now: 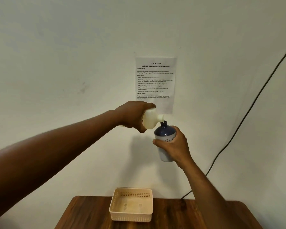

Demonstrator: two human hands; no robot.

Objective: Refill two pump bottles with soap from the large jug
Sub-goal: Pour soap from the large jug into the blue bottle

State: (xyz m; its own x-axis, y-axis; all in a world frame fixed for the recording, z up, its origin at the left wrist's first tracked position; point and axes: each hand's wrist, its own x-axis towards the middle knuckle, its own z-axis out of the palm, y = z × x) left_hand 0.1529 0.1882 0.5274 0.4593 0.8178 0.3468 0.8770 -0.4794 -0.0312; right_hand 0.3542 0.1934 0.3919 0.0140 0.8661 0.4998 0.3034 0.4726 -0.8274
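A dark brown wooden tabletop (pixel 180 215) stands against a plain off-white wall (pixel 56 63), and everything else is placed here by the pale beige perforated plastic basket (pixel 131 217) at the tabletop's back edge. The basket is open-topped, and its floor shows bare.

High above the basket, a printed white paper task sheet (pixel 155 80) is fixed to the wall; a thin black cable (pixel 248 113) runs down the wall to the basket's right, reaching the tabletop's back edge.

Held in the air well above the basket and in front of the sheet's lower edge, the cream-white plastic soap jug (pixel 151 119) is tipped on its side, spout pointing right and down. The left hand (pixel 132 116) grips the jug around its body, fingers wrapped over it. The jug's walls are opaque, so its fill level cannot be told.

Just right of and below the jug's spout, still above the basket, the small round bottle with a dark blue shoulder and pale dotted body (pixel 165 134) is upright, its pump head off and its threaded neck open. A dark thread of liquid joins spout to neck. The right hand (pixel 174 146) grips the bottle around its middle, thumb across the front.
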